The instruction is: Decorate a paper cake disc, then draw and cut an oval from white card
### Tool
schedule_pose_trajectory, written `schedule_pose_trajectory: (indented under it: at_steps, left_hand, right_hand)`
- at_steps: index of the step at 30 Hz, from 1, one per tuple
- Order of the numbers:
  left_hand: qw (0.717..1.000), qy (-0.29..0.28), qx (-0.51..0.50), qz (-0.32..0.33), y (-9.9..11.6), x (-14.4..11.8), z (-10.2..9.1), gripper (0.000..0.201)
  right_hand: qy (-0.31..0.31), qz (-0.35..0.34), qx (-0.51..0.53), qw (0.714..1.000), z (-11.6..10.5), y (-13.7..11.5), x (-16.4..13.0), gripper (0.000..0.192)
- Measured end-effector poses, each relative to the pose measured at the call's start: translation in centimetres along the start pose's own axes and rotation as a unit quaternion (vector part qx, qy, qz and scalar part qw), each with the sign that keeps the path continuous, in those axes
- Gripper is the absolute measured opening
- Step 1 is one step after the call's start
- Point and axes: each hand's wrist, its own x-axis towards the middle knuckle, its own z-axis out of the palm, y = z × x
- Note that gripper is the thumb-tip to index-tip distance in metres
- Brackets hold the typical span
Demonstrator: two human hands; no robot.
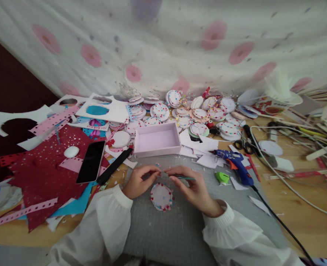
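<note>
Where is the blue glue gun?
In the head view, the blue glue gun lies on the right side of the grey mat, just right of the right hand, beside a small green thing.

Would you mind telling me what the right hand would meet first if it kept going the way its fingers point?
The right hand points leftward, so it would probably meet the left hand first; their fingertips nearly touch above the decorated paper disc. Depth is hard to judge.
</note>
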Motion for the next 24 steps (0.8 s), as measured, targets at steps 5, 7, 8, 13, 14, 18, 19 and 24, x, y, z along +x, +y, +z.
schedule_pose_trajectory:
  at_steps: [5, 7, 8, 13, 14, 18, 19, 24]
  left_hand:
    - [0.999, 0.015, 0.028, 0.021, 0.2, 0.0, 0.0, 0.013]
    - [0.999, 0.021, 0.034, 0.015, 0.2, -0.1, 0.2, 0.012]
    - [0.999, 0.025, 0.035, 0.012, 0.2, -0.2, 0.3, 0.012]
    - [0.998, 0.05, 0.031, -0.018, -0.4, -0.3, 0.3, 0.012]
    - [0.997, 0.069, 0.024, -0.039, -0.7, -0.2, 0.1, 0.012]
    - [0.985, 0.128, -0.037, -0.106, -1.5, 0.2, -0.6, 0.009]
    - [0.985, 0.121, -0.054, -0.109, -1.6, 0.2, -0.7, 0.01]
    - [0.987, 0.049, -0.104, -0.116, -1.0, 0.0, -0.6, 0.017]
  right_hand:
    - [-0.019, -0.083, -0.065, 0.994, -0.1, -0.2, -0.3, 0.024]
    - [-0.046, -0.144, -0.105, 0.983, -0.2, 0.1, -0.5, 0.035]
    - [-0.059, -0.173, -0.125, 0.975, -0.2, 0.3, -0.6, 0.04]
    - [-0.079, -0.255, -0.191, 0.945, -0.8, 0.8, -1.2, 0.053]
    - [-0.074, -0.263, -0.195, 0.942, -1.0, 0.7, -1.3, 0.054]
    - [-0.033, -0.22, -0.132, 0.966, -1.4, 0.0, -0.9, 0.046]
    - [-0.025, -0.19, -0.102, 0.976, -1.4, -0.2, -0.6, 0.038]
    - [-0.013, -0.081, -0.038, 0.996, -1.8, -0.8, 0.6, 0.01]
